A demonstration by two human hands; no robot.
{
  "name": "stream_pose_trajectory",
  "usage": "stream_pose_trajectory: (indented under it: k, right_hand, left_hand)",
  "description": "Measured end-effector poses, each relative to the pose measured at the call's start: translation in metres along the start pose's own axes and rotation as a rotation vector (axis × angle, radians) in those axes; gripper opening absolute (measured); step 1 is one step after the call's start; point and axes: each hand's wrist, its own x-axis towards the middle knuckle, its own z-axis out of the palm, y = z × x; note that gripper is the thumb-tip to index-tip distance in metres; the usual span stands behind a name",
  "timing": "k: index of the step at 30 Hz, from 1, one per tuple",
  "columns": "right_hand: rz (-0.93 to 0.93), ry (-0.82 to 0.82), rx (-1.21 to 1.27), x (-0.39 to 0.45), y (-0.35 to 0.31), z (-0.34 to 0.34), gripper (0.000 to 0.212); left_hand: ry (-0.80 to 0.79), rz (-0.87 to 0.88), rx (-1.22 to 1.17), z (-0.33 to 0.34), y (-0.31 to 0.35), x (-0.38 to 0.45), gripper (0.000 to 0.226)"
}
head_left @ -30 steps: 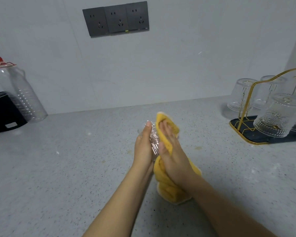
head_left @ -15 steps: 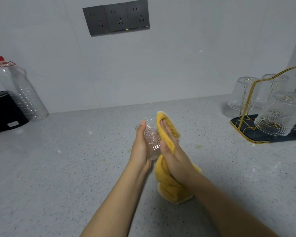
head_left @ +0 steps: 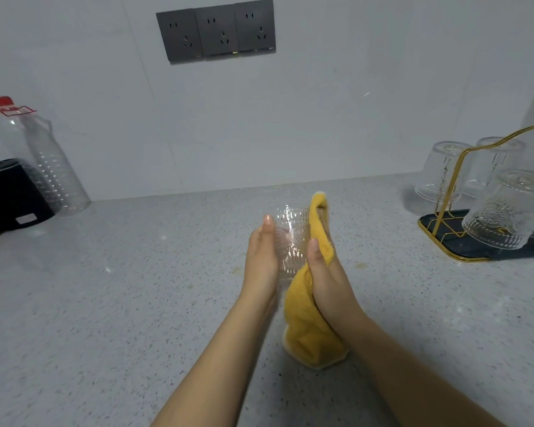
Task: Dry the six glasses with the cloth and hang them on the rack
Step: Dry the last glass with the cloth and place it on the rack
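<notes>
A clear patterned glass (head_left: 292, 238) is held above the grey counter between my two hands. My left hand (head_left: 261, 257) grips it from the left, thumb up along its side. My right hand (head_left: 327, 272) presses a yellow cloth (head_left: 309, 322) against the glass's right side; the cloth wraps over my fingers and hangs down below the hand. At the far right stands the gold wire rack (head_left: 457, 192) on a dark tray (head_left: 435, 231), with several glasses (head_left: 503, 211) upside down on it.
An empty clear plastic bottle (head_left: 47, 161) with a red cap and a black appliance (head_left: 10, 195) stand at the back left by the wall. A triple wall socket (head_left: 216, 30) is above. The speckled countertop (head_left: 105, 303) spreads out to my left and front.
The glass has turned between my hands and more of it shows. My right hand with the cloth has slid along its side, the thumb now lower.
</notes>
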Motion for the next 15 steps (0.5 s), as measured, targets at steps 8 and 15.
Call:
stream_pose_trajectory:
  k: [8,15]
  right_hand:
    - [0.255,0.062,0.147,0.022,0.007,-0.012,0.062]
    - [-0.008,-0.012,0.026,-0.002,0.003,0.004,0.046]
  left_hand:
    - [-0.261,0.048,-0.015,0.002,-0.007,-0.007,0.046]
    - [-0.095,-0.027,-0.207,-0.005,-0.006,0.006,0.088]
